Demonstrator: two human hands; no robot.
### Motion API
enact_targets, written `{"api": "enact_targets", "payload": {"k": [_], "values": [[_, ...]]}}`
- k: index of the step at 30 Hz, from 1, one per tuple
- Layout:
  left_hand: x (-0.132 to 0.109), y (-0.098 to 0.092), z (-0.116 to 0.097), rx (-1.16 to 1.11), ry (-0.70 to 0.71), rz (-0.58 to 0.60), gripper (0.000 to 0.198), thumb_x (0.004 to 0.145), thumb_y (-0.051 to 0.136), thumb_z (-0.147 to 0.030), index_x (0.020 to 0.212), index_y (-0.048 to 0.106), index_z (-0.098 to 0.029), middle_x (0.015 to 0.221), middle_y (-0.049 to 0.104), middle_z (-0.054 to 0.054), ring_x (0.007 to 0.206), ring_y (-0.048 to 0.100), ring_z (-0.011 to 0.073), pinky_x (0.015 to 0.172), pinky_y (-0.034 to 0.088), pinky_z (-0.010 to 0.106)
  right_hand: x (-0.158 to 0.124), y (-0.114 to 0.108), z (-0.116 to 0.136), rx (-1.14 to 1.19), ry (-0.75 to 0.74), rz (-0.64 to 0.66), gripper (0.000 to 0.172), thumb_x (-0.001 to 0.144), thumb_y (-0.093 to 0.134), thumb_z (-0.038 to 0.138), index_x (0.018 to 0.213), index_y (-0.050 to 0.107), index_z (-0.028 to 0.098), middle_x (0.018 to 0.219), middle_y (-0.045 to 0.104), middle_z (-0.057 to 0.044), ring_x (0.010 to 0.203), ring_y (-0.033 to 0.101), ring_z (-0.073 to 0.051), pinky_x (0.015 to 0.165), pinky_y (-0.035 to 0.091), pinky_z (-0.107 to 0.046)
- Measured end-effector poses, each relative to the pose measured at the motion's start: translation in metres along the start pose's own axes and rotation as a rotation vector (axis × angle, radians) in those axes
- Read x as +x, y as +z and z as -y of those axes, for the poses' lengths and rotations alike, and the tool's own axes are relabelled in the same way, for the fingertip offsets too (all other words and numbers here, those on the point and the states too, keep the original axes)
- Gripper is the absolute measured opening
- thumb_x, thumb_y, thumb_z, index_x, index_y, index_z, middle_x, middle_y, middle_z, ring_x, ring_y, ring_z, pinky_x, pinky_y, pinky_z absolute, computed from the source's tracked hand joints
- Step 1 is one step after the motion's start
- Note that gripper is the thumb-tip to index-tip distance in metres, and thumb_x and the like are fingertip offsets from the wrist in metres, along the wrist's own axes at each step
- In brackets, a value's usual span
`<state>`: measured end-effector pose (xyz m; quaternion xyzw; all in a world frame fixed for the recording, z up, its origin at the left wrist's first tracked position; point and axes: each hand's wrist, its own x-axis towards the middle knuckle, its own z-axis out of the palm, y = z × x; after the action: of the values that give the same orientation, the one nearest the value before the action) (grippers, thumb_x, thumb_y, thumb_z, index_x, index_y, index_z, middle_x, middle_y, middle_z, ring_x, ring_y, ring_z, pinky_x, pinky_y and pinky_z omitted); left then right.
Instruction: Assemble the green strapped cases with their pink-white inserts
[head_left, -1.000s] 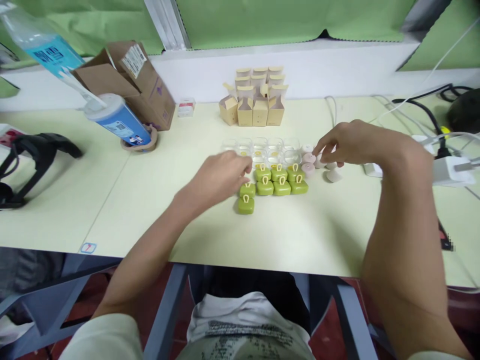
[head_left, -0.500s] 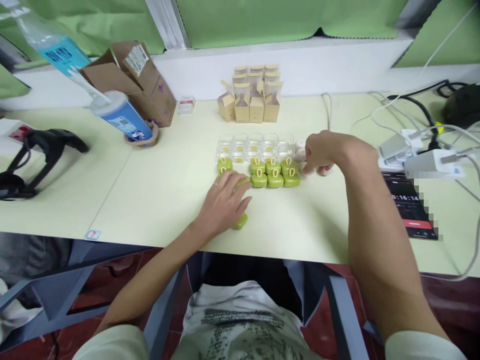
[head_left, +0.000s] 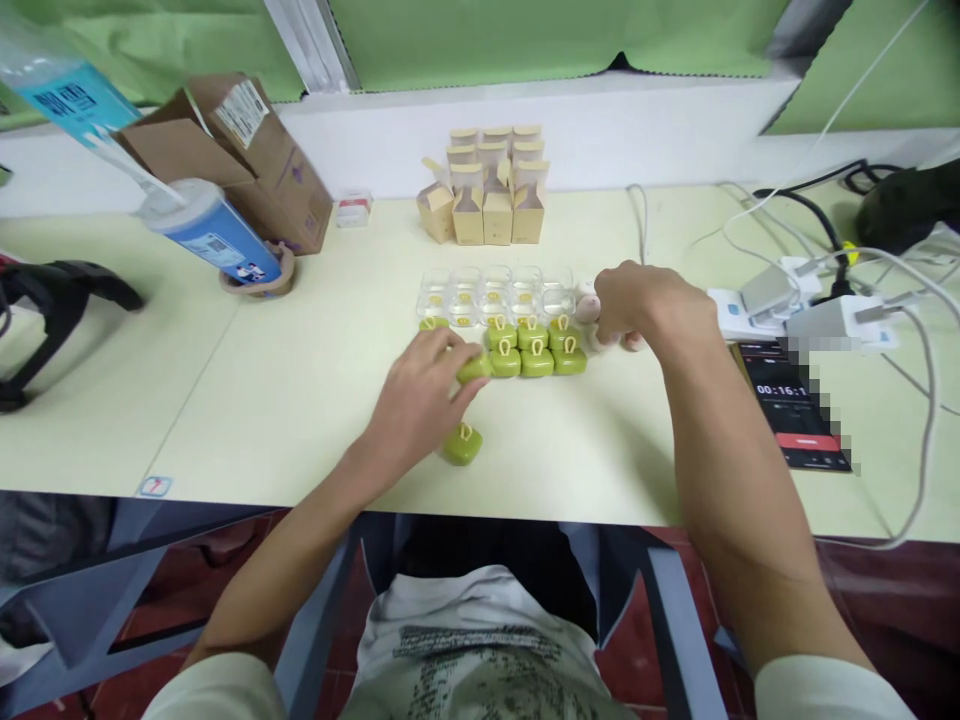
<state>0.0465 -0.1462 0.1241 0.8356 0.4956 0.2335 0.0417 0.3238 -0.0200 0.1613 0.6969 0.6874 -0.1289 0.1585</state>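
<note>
My left hand (head_left: 418, 395) closes its thumb and fingers round a small green case (head_left: 474, 368) at the left end of the rows. Several more green cases (head_left: 536, 362), each with a cream loop on top, stand side by side to its right. Another green case (head_left: 463, 444) lies alone nearer the table's front edge, below my left palm. My right hand (head_left: 646, 308) bends down over small pale pink and white rounded items (head_left: 587, 308), fingers closed; what they grip is mostly hidden. Behind the green cases sit clear plastic containers (head_left: 495, 285) with yellow marks.
Open small cardboard boxes (head_left: 484, 215) stand by the wall. A larger carton (head_left: 262, 160), a blue cup (head_left: 225, 240) and a bottle (head_left: 71, 100) are at left. Chargers with cables (head_left: 832, 315) and a phone (head_left: 795, 400) lie at right.
My left hand has drawn slightly left, and the green case in its fingers and the lone case below now show more fully. My right hand stays over the pale items; the whole view has shifted a little.
</note>
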Motion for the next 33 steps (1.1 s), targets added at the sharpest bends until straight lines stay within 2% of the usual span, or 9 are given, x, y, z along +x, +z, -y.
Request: {"api": "enact_targets", "payload": {"k": [3,5,8,11,16,22,26,29,33], "values": [[0.025,-0.011,0.012,-0.33,-0.1,-0.141,0.032,0.101,0.076,-0.035,0.131,0.079,-0.025,0.119,0.07,0.009,0.108,0.073,0.0236,0.096,0.068,0.04,-0.014,-0.012,-0.005,0.009,-0.012,0.062,0.022,0.073,0.09,0.014,0.093,0.083,0.019,0.079,0.079,-0.014,0.085,0.08,-0.038,0.076,0.062,-0.048],[0.045,-0.012,0.026,-0.559,-0.149,-0.147,0.038,0.099,0.077,-0.036,0.135,0.078,-0.024,0.127,0.07,0.01,0.117,0.073,0.0239,0.095,0.067,0.037,-0.022,-0.022,-0.014,-0.004,-0.05,0.043,0.024,0.081,0.084,0.018,0.105,0.084,0.021,0.089,0.082,-0.013,0.087,0.079,-0.034,0.076,0.06,-0.046],[0.063,-0.005,0.047,-0.796,-0.131,-0.074,0.055,0.095,0.082,-0.049,0.143,0.071,-0.024,0.132,0.073,0.011,0.124,0.074,0.0265,0.102,0.067,0.044,-0.03,-0.036,-0.03,0.049,-0.109,-0.086,0.026,0.092,0.076,0.026,0.116,0.084,0.028,0.109,0.084,-0.009,0.1,0.078,-0.032,0.083,0.06,-0.045],[0.058,0.004,0.062,-0.988,-0.128,0.0,0.074,0.087,0.081,-0.072,0.14,0.066,-0.024,0.136,0.073,0.015,0.125,0.076,0.0313,0.096,0.07,0.046,-0.035,-0.039,-0.031,0.344,-0.297,-0.092,0.03,0.093,0.072,0.026,0.122,0.082,0.029,0.113,0.084,-0.008,0.103,0.08,-0.032,0.088,0.063,-0.045],[0.041,0.012,0.071,-1.234,-0.183,0.165,0.085,0.072,0.086,-0.08,0.131,0.056,-0.027,0.153,0.066,0.018,0.132,0.075,0.0355,0.091,0.072,0.044,-0.047,-0.011,0.003,0.938,-0.582,-0.053,0.047,0.097,0.059,0.039,0.14,0.073,0.027,0.138,0.079,-0.011,0.12,0.077,-0.033,0.097,0.068,-0.048],[0.038,0.016,0.069,-1.324,-0.163,0.131,0.086,0.073,0.082,-0.082,0.134,0.055,-0.028,0.147,0.069,0.018,0.128,0.076,0.0369,0.08,0.07,0.043,-0.061,0.035,0.043,1.283,-0.526,-0.097,0.063,0.102,0.04,0.031,0.16,0.061,0.018,0.142,0.077,-0.015,0.122,0.075,-0.031,0.101,0.067,-0.05],[0.038,0.021,0.069,-1.535,-0.115,0.131,0.069,0.071,0.099,-0.055,0.123,0.064,-0.025,0.139,0.073,0.014,0.115,0.079,0.0318,0.076,0.068,0.037,-0.055,0.066,0.052,1.287,-0.663,-0.45,0.048,0.104,0.062,0.043,0.15,0.071,0.03,0.132,0.078,-0.008,0.114,0.074,-0.028,0.1,0.065,-0.05],[0.038,0.027,0.068,-1.589,-0.06,0.113,0.059,0.07,0.104,-0.034,0.117,0.071,-0.022,0.126,0.078,0.01,0.107,0.078,0.0244,0.082,0.066,0.032,-0.051,0.083,0.057,1.279,-0.785,-0.745,0.053,0.097,0.082,0.046,0.148,0.069,0.039,0.125,0.076,-0.005,0.11,0.075,-0.026,0.094,0.067,-0.047],[0.037,0.033,0.064,-1.571,-0.073,0.15,0.056,0.068,0.107,-0.027,0.116,0.078,-0.023,0.117,0.079,0.008,0.105,0.076,0.0199,0.094,0.064,0.032,-0.059,0.088,0.068,1.255,-0.91,-0.921,0.036,0.099,0.083,0.043,0.133,0.072,0.035,0.12,0.077,-0.007,0.115,0.077,-0.028,0.093,0.069,-0.046]]}}
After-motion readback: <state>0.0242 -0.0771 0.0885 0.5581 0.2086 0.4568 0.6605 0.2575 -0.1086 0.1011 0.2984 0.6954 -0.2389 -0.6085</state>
